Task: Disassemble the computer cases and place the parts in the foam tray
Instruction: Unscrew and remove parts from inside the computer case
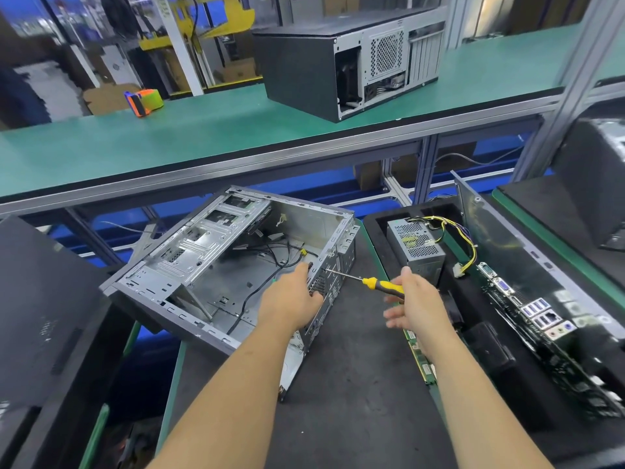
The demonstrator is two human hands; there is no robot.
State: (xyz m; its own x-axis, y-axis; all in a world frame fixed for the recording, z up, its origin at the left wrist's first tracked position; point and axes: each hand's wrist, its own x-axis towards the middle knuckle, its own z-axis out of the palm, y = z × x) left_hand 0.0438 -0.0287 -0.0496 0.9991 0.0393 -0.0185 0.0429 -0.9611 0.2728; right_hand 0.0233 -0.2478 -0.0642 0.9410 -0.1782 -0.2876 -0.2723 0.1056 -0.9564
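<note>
At the far left I see a dark panel point(40, 299) lying tilted beside the bench. Further back on the left, a small orange and green object point(144, 101) sits on the long green shelf point(169, 143) that runs across the far side.

Left of centre, the open computer case point(216, 265) lies on its side on the dark work mat point(355, 384), its left end lifted off the mat and its open face towards me. Inside I can make out bare metal bays and loose black cables point(270, 262).

My left hand point(292, 297) grips the case's rear wall at its near right end, fingers curled over the perforated edge. Just right of it, my right hand point(414, 299) carries a yellow and black screwdriver point(375, 283) whose shaft points left, the tip at the case's rear wall. The handle rests under the thumb; the other fingers are spread and blurred, so I cannot tell how firmly they close on it.

On the far shelf behind, a second computer case point(338, 69) stands with its rear panel facing right.

To the right, the black foam tray point(378, 225) holds a grey power supply point(414, 248) with yellow wiring at its far end, a motherboard point(541, 319) standing on edge along its right side, and green memory sticks point(421, 360) at its near left edge.
</note>
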